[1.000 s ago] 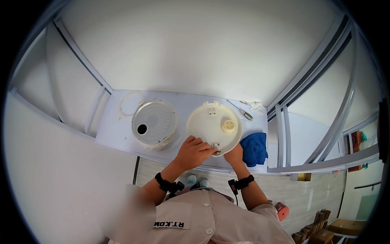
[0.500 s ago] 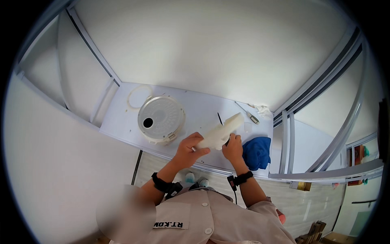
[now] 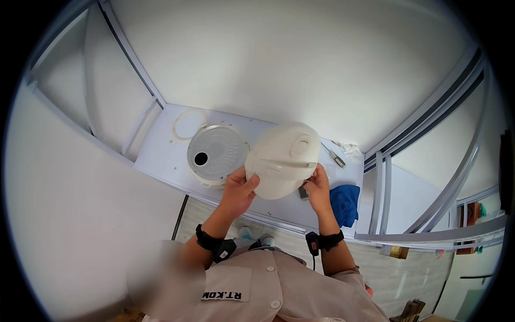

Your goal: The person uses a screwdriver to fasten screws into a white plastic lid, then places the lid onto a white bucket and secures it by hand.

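Note:
A white, rounded plastic lid cover, like the outer shell of a rice cooker lid, is tilted with its domed face up, above the table. My left hand grips its near left edge, the thumb lying on top. At its right edge my right hand is closed on the rim, its fingertips partly hidden beneath. A dark grey handle shows just beside my right fingers; whether they touch it I cannot tell. Left of the cover lies a round lid part with a metal plate and a dark round hole.
On the white table a pale ring lies at the far left. A screwdriver and crumpled white tissue are at the back right. A blue cloth sits near the right front edge. White-framed panels stand at both sides.
The lid cover has turned from nearly edge-on to showing its broad domed face. My right hand has shifted slightly right and up, and my left hand slightly left.

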`<state>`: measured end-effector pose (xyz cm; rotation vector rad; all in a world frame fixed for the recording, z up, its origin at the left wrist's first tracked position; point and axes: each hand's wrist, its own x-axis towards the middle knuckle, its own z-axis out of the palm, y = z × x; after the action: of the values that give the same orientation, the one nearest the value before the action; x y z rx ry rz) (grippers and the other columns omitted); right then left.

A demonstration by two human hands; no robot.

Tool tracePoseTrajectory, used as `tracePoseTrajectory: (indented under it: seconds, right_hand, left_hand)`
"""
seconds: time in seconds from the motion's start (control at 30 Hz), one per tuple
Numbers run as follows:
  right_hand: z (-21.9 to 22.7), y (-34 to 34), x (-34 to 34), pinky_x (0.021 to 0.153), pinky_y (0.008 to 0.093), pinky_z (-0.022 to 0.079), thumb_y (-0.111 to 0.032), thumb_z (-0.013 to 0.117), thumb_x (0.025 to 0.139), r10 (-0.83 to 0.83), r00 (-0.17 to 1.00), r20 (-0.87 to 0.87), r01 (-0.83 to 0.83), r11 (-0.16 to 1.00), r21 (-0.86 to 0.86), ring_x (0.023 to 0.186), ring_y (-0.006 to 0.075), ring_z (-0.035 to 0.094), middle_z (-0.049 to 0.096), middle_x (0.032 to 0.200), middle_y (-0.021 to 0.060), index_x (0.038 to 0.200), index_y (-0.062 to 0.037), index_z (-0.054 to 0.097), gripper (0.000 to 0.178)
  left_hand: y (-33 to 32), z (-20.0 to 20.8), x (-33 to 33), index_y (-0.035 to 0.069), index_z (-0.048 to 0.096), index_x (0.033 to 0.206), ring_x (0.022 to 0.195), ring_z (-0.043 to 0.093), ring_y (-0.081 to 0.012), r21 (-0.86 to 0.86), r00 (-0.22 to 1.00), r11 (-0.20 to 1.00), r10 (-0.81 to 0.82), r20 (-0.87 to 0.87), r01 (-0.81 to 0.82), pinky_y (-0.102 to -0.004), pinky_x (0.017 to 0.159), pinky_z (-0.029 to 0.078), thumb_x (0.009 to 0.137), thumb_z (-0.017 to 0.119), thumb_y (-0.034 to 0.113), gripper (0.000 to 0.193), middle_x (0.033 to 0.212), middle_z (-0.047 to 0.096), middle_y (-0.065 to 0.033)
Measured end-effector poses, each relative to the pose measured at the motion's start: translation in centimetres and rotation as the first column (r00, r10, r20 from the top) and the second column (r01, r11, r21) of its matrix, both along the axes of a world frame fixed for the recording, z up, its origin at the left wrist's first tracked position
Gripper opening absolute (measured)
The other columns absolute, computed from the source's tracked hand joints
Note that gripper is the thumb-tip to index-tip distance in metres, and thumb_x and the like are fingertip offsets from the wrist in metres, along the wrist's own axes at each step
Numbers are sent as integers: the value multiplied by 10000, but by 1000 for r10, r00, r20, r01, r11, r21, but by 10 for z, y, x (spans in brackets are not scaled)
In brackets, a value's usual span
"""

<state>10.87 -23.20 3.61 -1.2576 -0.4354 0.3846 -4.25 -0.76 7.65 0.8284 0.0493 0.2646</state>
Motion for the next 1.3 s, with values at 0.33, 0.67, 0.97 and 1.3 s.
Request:
tracePoseTrajectory:
  seconds: [0.33, 0.67, 0.97, 1.3]
  right_hand:
    - [20, 37, -13, 1071, 318, 446, -261, 729, 967, -132, 987, 96, 122, 987, 100, 1279, 190, 546, 551, 1419, 97, 1532, -27, 396, 697]
    - [41, 98, -36, 1129, 338, 440, -113, 687, 991, -341, 938, 65, 333, 937, 107, 1331, 200, 546, 563, 1444, 125, 1528, 5, 396, 622]
    - [55, 133, -67, 1085, 383, 515, -179, 579, 1086, -442, 887, -136, 456, 884, 103, 1299, 257, 620, 585, 1460, 166, 1519, 11, 433, 494]
    - [54, 161, -99, 1042, 394, 557, -263, 537, 1096, -406, 854, -325, 447, 893, 59, 1257, 257, 655, 623, 1418, 164, 1501, -1, 476, 487]
  left_hand:
    - [16, 69, -20, -35, 683, 1237, 920, 692, -133, 558, 987, 816, 158, 36, -151, -299, 822, 575, 931, 824, 108, 366, 1066, 743, -55]
    - [125, 75, -44, 57, 727, 1138, 759, 658, -219, 910, 974, 365, -39, 225, -195, -315, 708, 539, 814, 882, 223, 396, 846, 665, -72]
    - [225, 20, -65, 21, 602, 1371, 1202, 593, -378, 927, 916, 130, 251, 313, -352, -473, 1018, 500, 824, 849, 227, 634, 1296, 626, -196]
    - [199, -7, -67, -16, 452, 1537, 1482, 374, -443, 964, 967, 223, 237, 87, -142, -509, 1201, 369, 936, 791, 331, 772, 1638, 278, -260]
